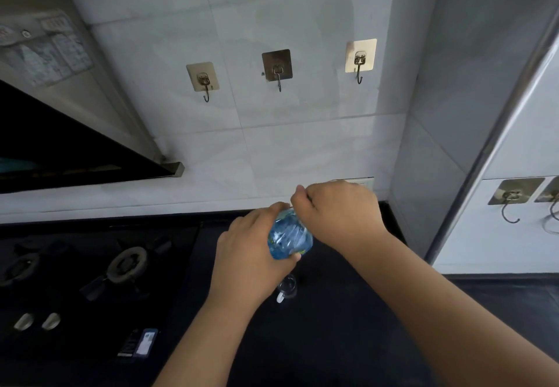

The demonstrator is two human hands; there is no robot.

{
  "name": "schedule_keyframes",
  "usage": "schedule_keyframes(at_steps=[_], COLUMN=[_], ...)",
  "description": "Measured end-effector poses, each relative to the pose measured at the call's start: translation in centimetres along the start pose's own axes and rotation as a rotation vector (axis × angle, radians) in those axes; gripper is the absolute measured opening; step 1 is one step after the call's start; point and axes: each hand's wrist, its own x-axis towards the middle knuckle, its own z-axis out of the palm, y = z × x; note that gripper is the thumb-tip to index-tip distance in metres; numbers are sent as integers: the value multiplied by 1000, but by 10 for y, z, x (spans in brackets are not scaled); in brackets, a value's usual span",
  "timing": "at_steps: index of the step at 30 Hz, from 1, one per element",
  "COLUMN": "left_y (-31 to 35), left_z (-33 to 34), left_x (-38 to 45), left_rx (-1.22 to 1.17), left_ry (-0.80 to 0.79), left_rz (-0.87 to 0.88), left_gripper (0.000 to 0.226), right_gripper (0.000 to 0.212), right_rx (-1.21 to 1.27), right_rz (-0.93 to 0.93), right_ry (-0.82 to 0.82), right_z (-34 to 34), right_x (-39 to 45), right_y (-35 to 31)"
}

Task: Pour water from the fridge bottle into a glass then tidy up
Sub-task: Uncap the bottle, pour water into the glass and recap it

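A clear plastic water bottle (290, 237) with a blue label is held above the dark counter (348, 326). My left hand (252, 253) grips its body from the left. My right hand (338, 214) curls over the bottle's top end, fingers closed around the neck; the cap itself is hidden under them. A small clear glass (287, 288) stands on the counter just below the bottle, partly hidden by my left wrist.
A black gas hob (90, 280) with burners and two knobs fills the counter's left side. A range hood (60, 132) hangs at upper left. Three metal hooks (276, 67) are stuck on the tiled wall. A white cabinet side with more hooks (511, 202) stands at right.
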Motion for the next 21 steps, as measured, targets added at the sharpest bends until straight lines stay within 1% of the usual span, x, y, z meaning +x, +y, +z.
schedule_keyframes(at_steps=[1, 2, 3, 4, 5, 6, 8, 9, 10, 11, 12, 13, 15, 16, 17, 19, 21], left_y=[-2, -3, -6, -9, -11, -14, -19, -21, -23, -24, -23, -22, -21, -22, -23, -27, -33], left_z=[5, 9, 12, 14, 13, 10, -1, -8, -15, -21, -27, -31, -36, -38, -40, -45, -52], left_x=[-1, -2, -2, -3, -4, -5, -5, -5, -5, -5, -6, -7, -10, -13, -17, -26, -38], left_rx=[22, 26, 7, -31, -91, -172, -354, -436, -505, -559, -590, -603, -628, -642, -635, -581, -540], left_ry=[2, -2, -10, -13, -5, 7, 27, 29, 24, 18, 13, 15, 51, 62, 64, 69, 92], left_rz=[-4, -14, -30, -45, -68, -103, -196, -236, -258, -263, -250, -236, -232, -238, -240, -236, -260], left_gripper=[78, 79, 80, 81, 80, 76, 69, 71, 75, 79, 82, 83, 86, 86, 87, 89, 90], right_gripper=[56, 59, 62, 65, 67, 66, 58, 51, 44, 36, 32, 39, 66, 76, 79, 77, 75], right_rx=[-48, -70, -51, 21, 143, 335, 815, 1000, 1131, 1210, 1251, 1275, 1336, 1365, 1377, 1371, 1369], right_rz=[60, 80, 76, 71, 78, 110, 236, 293, 316, 305, 275, 240, 194, 187, 183, 171, 145], right_ry=[-120, -203, -251, -281, -306, -337, -430, -499, -580, -662, -742, -822, -924, -928, -903, -848, -858], right_z=[-2, -2, -2, -3, -2, 1, 11, 17, 24, 32, 40, 47, 60, 66, 71, 79, 85], right_x=[2, 4, 3, 0, -4, -8, -19, -24, -30, -36, -42, -48, -55, -58, -60, -61, -62], right_y=[0, 1, 2, 2, 3, 7, 18, 24, 29, 33, 35, 36, 31, 27, 23, 13, 3])
